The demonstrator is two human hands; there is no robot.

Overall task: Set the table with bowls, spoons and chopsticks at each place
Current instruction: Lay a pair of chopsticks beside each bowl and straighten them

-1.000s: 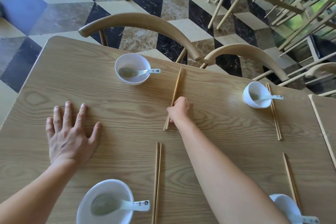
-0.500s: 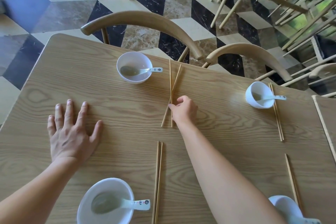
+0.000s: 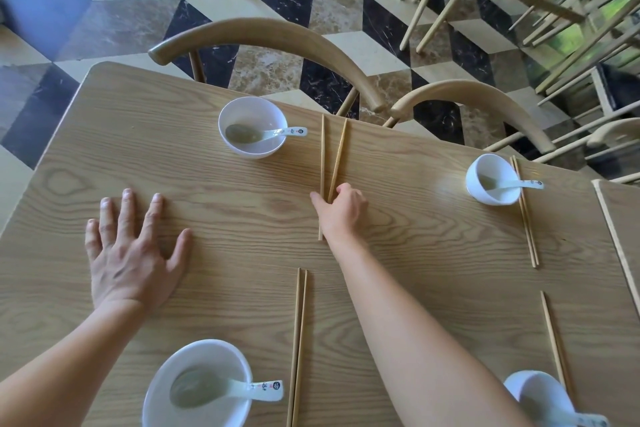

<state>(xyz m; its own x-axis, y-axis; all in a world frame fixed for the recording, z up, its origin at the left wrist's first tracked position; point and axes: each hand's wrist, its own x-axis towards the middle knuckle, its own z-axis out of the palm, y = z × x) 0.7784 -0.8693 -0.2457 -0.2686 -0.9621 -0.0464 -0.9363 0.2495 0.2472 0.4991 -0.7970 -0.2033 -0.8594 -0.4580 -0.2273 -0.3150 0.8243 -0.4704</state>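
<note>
The pair of thin pale wooden chopsticks (image 3: 337,159) lies just right of the white round far bowl (image 3: 252,149), whose white ceramic spoon (image 3: 273,132) rests inside with the handle over the rim. The sticks are splayed, tips apart toward the far edge and meeting under my right hand (image 3: 343,211). Its thumb and curled fingers pinch them at the near ends, I judge to draw them parallel like the neat near pair of wooden chopsticks (image 3: 298,340) beside the white near bowl (image 3: 197,385). My left hand (image 3: 131,253) lies flat on the light wood-grain table (image 3: 207,211), fingers spread and holding nothing, probably bracing me for the long reach. The far-right white bowl (image 3: 491,180) has its own chopsticks touching its side, so this setting looks like the last one needing tidying. The curved wooden chair back (image 3: 270,35) marks the seat it serves.
</note>
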